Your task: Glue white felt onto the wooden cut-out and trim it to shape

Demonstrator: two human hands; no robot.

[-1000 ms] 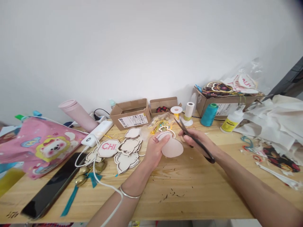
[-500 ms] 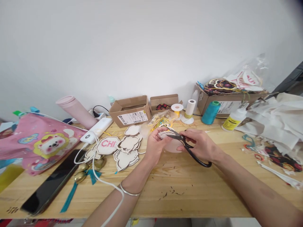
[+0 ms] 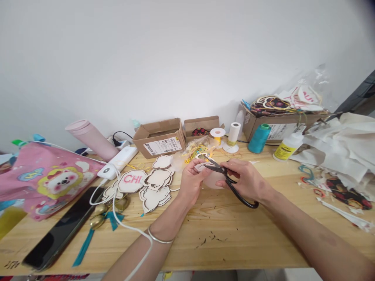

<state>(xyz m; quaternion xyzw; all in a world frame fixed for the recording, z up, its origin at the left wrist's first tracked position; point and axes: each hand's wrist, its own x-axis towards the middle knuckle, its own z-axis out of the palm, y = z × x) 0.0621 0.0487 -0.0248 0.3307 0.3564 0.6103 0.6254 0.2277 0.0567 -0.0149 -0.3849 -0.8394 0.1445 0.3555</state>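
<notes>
My left hand (image 3: 191, 177) pinches a small white piece (image 3: 202, 166), paper or fabric, above the table's middle. Black-handled scissors (image 3: 240, 197) are in my right hand (image 3: 244, 177), their blades lying across the white piece beside my left fingers. A translucent whitish round thing (image 3: 215, 180) shows below the blades; I cannot tell whether it is held or rests on the table. To the left of my left hand lie several pale cloud-shaped pieces (image 3: 156, 198) with dark edges, and a white piece with pink CHI lettering (image 3: 133, 180).
Cardboard boxes (image 3: 158, 138) line the wall. A teal thread cone (image 3: 259, 139) and a glue bottle (image 3: 287, 150) stand at right, near scraps (image 3: 348, 191). At left are a phone (image 3: 61, 230), a power bank (image 3: 118, 162) with white cable, and a pink bag (image 3: 58, 177).
The view has shifted slightly, so most things sit a little further left. Both hands keep nearly the same pose, with the scissors still at the white piece.
</notes>
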